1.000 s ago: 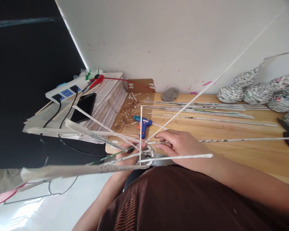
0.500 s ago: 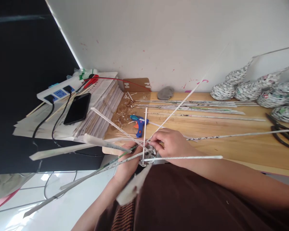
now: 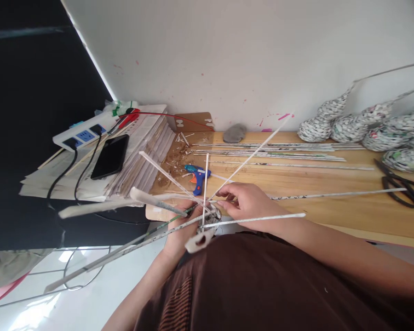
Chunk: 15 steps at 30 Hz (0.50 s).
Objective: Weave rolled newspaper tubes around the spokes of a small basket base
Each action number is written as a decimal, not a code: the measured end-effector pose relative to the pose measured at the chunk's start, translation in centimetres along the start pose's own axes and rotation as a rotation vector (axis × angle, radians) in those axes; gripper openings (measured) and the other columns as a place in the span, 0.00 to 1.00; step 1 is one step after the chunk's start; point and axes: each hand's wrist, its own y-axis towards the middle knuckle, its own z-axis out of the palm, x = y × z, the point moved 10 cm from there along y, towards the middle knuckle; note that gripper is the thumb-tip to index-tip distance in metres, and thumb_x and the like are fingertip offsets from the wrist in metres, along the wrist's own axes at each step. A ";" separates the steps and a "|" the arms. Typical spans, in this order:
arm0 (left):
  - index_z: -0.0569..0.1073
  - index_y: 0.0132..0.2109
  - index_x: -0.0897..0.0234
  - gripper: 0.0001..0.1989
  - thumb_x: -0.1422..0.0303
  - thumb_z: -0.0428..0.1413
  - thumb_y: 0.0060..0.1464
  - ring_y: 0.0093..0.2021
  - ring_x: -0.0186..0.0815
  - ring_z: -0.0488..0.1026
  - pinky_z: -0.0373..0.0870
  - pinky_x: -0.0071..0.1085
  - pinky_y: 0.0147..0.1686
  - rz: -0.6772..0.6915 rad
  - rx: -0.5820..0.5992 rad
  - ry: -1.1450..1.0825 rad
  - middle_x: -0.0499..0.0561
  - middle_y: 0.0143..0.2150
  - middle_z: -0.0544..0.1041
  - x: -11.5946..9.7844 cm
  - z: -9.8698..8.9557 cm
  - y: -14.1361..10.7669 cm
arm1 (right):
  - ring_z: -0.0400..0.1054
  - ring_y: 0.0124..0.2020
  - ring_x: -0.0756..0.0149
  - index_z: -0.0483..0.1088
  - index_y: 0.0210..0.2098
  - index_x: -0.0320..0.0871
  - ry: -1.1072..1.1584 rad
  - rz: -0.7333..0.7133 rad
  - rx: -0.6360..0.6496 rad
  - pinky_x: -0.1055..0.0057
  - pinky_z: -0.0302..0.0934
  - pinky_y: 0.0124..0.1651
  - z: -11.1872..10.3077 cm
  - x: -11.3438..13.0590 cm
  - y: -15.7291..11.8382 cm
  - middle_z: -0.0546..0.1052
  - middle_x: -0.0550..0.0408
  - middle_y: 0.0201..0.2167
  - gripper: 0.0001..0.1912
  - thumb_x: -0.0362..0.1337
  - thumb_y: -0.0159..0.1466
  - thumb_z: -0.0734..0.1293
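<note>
Just on the near side of the glue gun (image 3: 197, 185), a small woven piece (image 3: 216, 214) is held in the left hand (image 3: 181, 236), partly hidden by spokes (image 3: 262, 219). Between thumb and fingers of the right hand (image 3: 246, 201), a paper tube (image 3: 348, 193) seems to be pinched. Only a small rounded part appears to be woven; the long spokes spread around it are left unwoven. To the right of the glue gun, loose tubes (image 3: 272, 147) are laid out unused; farther right, completed-looking woven forms (image 3: 315, 130) are stood.
</note>
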 end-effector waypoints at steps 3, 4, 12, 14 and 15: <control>0.82 0.37 0.61 0.08 0.62 0.61 0.55 0.34 0.39 0.77 0.73 0.32 0.38 0.027 0.034 0.026 0.51 0.34 0.82 0.0 0.5 0.0 | 0.72 0.32 0.67 0.76 0.36 0.44 -0.018 -0.019 0.004 0.71 0.59 0.34 0.5 0.3 0.1 0.80 0.56 0.31 0.07 0.38 0.64 0.67; 0.82 0.37 0.61 0.08 0.62 0.61 0.55 0.34 0.39 0.77 0.73 0.32 0.38 0.037 0.040 0.040 0.51 0.33 0.82 0.0 0.6 0.0 | 0.71 0.30 0.68 0.76 0.34 0.44 -0.033 -0.034 -0.001 0.71 0.58 0.34 0.7 0.4 0.2 0.80 0.56 0.30 0.06 0.37 0.64 0.67; 0.81 0.32 0.59 0.08 0.63 0.60 0.55 0.32 0.39 0.75 0.73 0.34 0.39 0.055 0.038 0.026 0.51 0.30 0.81 -0.6 0.9 -0.1 | 0.72 0.36 0.65 0.76 0.37 0.44 -0.069 -0.068 -0.003 0.70 0.60 0.38 0.5 0.1 -0.2 0.80 0.55 0.34 0.05 0.34 0.64 0.66; 0.81 0.31 0.60 0.07 0.64 0.61 0.55 0.32 0.39 0.75 0.73 0.33 0.38 0.052 0.033 0.044 0.52 0.30 0.81 -1.0 0.9 -0.1 | 0.72 0.36 0.65 0.76 0.36 0.44 -0.076 -0.044 -0.017 0.69 0.61 0.39 0.2 -0.3 -0.2 0.80 0.54 0.34 0.05 0.32 0.63 0.67; 0.81 0.31 0.60 0.07 0.64 0.61 0.54 0.32 0.39 0.76 0.73 0.33 0.38 0.039 0.041 0.045 0.52 0.30 0.81 -1.0 0.9 -0.1 | 0.72 0.35 0.65 0.76 0.35 0.44 -0.091 -0.034 -0.027 0.69 0.61 0.39 0.0 -0.4 -0.3 0.80 0.54 0.33 0.05 0.31 0.63 0.67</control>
